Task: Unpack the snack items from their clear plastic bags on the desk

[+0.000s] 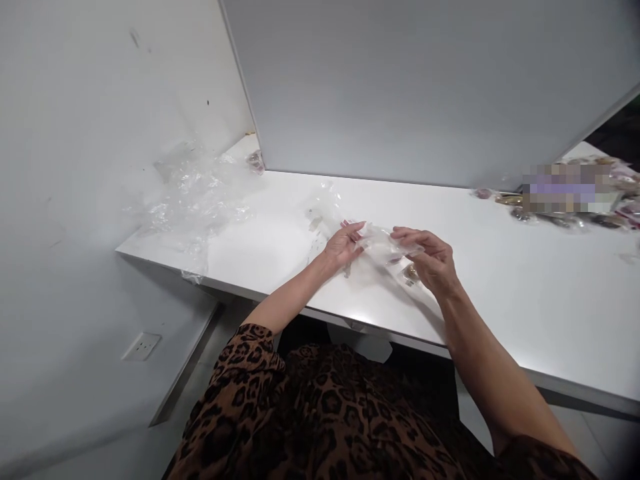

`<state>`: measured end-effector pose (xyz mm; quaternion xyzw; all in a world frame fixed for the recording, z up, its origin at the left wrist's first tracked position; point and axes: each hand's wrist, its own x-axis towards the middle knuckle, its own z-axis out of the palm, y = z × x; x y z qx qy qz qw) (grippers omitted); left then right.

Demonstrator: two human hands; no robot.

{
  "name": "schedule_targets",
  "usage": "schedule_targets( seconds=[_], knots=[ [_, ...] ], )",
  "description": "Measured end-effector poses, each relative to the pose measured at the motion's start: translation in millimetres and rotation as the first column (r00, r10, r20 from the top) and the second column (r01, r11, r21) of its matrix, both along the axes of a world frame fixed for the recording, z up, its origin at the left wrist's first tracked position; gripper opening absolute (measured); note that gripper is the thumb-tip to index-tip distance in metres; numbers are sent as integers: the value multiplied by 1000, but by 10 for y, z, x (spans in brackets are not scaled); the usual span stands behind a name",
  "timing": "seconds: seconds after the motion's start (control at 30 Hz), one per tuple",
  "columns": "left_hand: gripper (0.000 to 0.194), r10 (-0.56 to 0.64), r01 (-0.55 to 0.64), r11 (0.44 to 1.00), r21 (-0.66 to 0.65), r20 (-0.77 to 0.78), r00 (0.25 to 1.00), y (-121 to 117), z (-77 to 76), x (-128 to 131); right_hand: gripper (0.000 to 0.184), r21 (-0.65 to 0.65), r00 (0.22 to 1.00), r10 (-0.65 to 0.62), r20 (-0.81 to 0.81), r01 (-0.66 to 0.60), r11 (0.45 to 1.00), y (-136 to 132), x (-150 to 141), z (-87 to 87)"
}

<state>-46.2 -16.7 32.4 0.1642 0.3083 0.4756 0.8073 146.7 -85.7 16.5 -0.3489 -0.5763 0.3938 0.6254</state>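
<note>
A clear plastic bag (pixel 383 241) is stretched between my two hands above the white table. My left hand (pixel 343 245) is closed on the bag's left side, and a small pink-red printed piece (pixel 351 230) shows at its fingers. On the other side, my right hand (pixel 434 259) pinches the bag's right end with bent fingers. Just below that hand lies a small brownish item in clear wrap (pixel 411 273); its kind cannot be made out. Behind my left hand are more crumpled clear bags (pixel 325 200).
A big heap of clear plastic bags (pixel 195 193) covers the table's left end by the wall. Several small wrapped items (pixel 570 220) lie at the far right. A grey panel (pixel 400 93) rises along the back of the white table (pixel 500 287).
</note>
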Motion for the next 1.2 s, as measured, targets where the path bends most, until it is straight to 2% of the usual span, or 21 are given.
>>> schedule_targets(
  seconds=[0.07, 0.13, 0.2, 0.27, 0.3, 0.37, 0.47, 0.53, 0.6, 0.67, 0.77, 0.9, 1.0, 1.1, 1.2],
  knots=[
    [31, -4, 5, 1000, -27, 17, 1000, 28, 44, -60, 19, 17, 992, 16, 125, -18, 1000, -122, 77, -4],
    [35, -23, 23, 999, -27, -14, 1000, 64, 58, -107, 18, -9, 957, 86, 279, -87, 996, -261, 158, -2],
    [32, -38, 34, 999, -41, -92, 995, 101, 45, -137, 23, -128, 888, 223, 401, -187, 974, -389, 225, 14],
    [29, -85, 79, 996, -41, -180, 980, 124, 16, -150, 31, -236, 873, 298, 386, -218, 947, -463, 248, 36],
    [29, -123, 120, 992, -28, -212, 969, 127, 0, -152, 34, -255, 900, 274, 339, -193, 947, -467, 233, 45],
    [33, -200, 212, 977, 24, -248, 948, 114, -28, -146, 38, -235, 963, 124, 237, -67, 970, -401, 144, 55],
    [39, -293, 323, 941, 96, -240, 925, 66, -49, -127, 55, -231, 973, -62, 220, 114, 966, -157, -96, 49],
    [44, -346, 377, 918, 124, -217, 913, 30, -42, -125, 80, -273, 964, -69, 258, 142, 951, 19, -264, 32],
    [50, -405, 437, 888, 145, -202, 891, 6, -16, -145, 104, -315, 962, -21, 274, 111, 942, 146, -389, 1],
    [54, -463, 494, 854, 162, -196, 865, 2, 17, -191, 115, -339, 973, 8, 229, 72, 938, 208, -448, -46],
    [57, -518, 545, 820, 172, -181, 836, 43, 43, -288, 104, -381, 999, -20, 26, 28, 924, 231, -418, -124],
    [58, -510, 533, 830, 167, -163, 845, 143, 13, -386, 79, -464, 966, -117, -231, -3, 886, 276, -276, -175],
    [58, -441, 466, 871, 156, -171, 881, 178, 3, -421, 62, -517, 928, -192, -318, 0, 856, 329, -207, -167],
    [59, -372, 399, 905, 150, -178, 911, 159, 44, -441, 49, -534, 908, -176, -379, -59, 843, 336, -215, -133],
    [61, -358, 382, 910, 160, -159, 920, 119, 102, -446, 47, -526, 918, -145, -370, -78, 847, 292, -263, -96]
  ],
)
